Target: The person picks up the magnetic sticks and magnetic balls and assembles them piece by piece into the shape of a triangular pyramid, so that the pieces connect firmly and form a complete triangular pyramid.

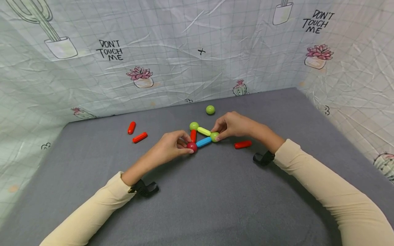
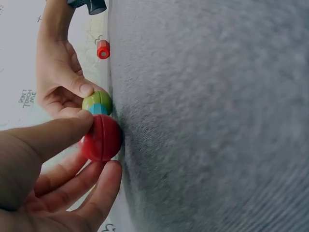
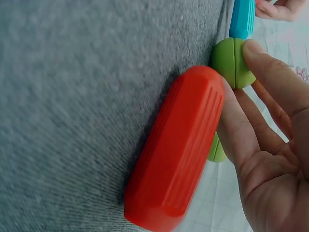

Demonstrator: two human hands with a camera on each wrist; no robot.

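Note:
On the grey table lies a triangle of toy balls and rods. Its corners are a red ball (image 1: 192, 147), a green ball (image 1: 215, 137) and a second green ball (image 1: 194, 126). A red rod (image 1: 193, 136), a yellow-green rod (image 1: 204, 131) and a blue rod (image 1: 204, 142) form its sides. My left hand (image 1: 170, 147) pinches the red ball between thumb and fingers, clearest in the left wrist view. With thumb and fingers my right hand (image 1: 234, 125) pinches the near right green ball, seen beside the blue rod (image 3: 242, 18) in the right wrist view.
A loose red rod (image 1: 243, 144) lies close to the right wrist. Two more, a red rod (image 1: 131, 127) and another red rod (image 1: 140, 137), lie at the left. A loose green ball (image 1: 210, 109) sits behind the triangle, near the printed cloth backdrop (image 1: 172, 68).

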